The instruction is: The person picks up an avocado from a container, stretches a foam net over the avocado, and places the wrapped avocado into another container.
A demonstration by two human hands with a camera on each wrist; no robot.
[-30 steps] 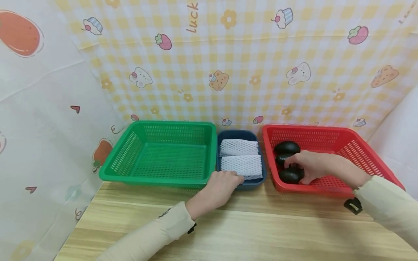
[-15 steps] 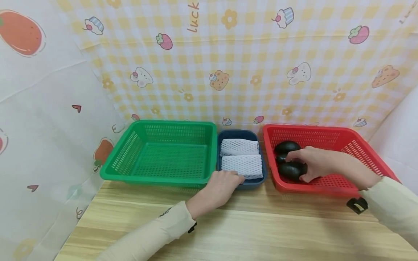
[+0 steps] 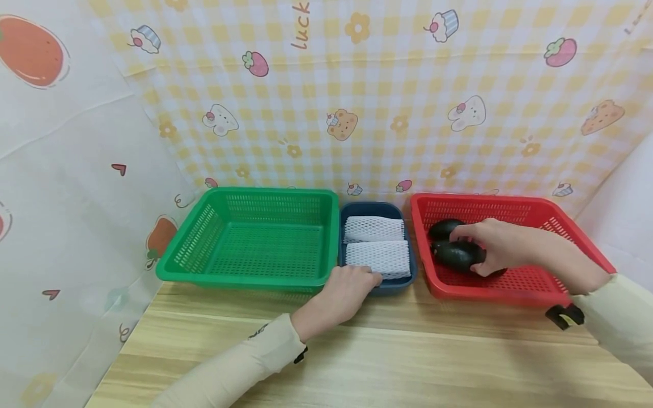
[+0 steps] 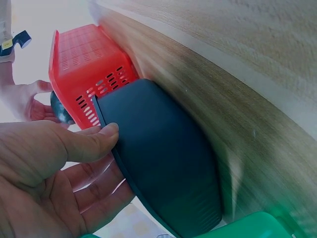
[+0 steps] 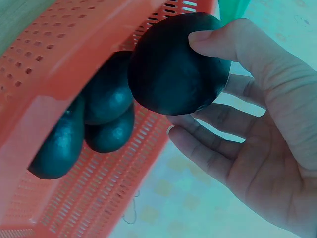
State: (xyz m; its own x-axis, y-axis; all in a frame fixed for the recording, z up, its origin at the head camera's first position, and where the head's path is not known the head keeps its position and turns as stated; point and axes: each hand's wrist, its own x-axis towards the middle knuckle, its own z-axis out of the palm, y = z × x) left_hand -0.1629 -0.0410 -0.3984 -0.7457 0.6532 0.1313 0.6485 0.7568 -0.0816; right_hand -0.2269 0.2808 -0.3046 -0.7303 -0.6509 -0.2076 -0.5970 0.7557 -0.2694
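Note:
In the red basket (image 3: 490,293), my right hand (image 3: 505,243) holds a dark, glossy avocado (image 3: 456,256) between thumb and fingers. The right wrist view shows this avocado (image 5: 173,64) raised above several others (image 5: 106,94). Another avocado (image 3: 445,229) lies behind it in the head view; the hand hides part of the pile. With thumb outside and fingers over the rim, my left hand (image 3: 342,294) grips the near edge of a small dark blue box (image 4: 158,144). Inside that box lie two white foam net sleeves (image 3: 377,259), one behind the other.
A green basket (image 3: 245,285) with nothing in it stands left of the blue box, close against it. The red basket is on the box's right. All three sit on a wooden table (image 3: 398,362) before a patterned cloth (image 3: 306,90).
My right hand has lifted the avocado off the basket's floor and drawn it slightly back and to the right. The left hand has stayed on the blue box.

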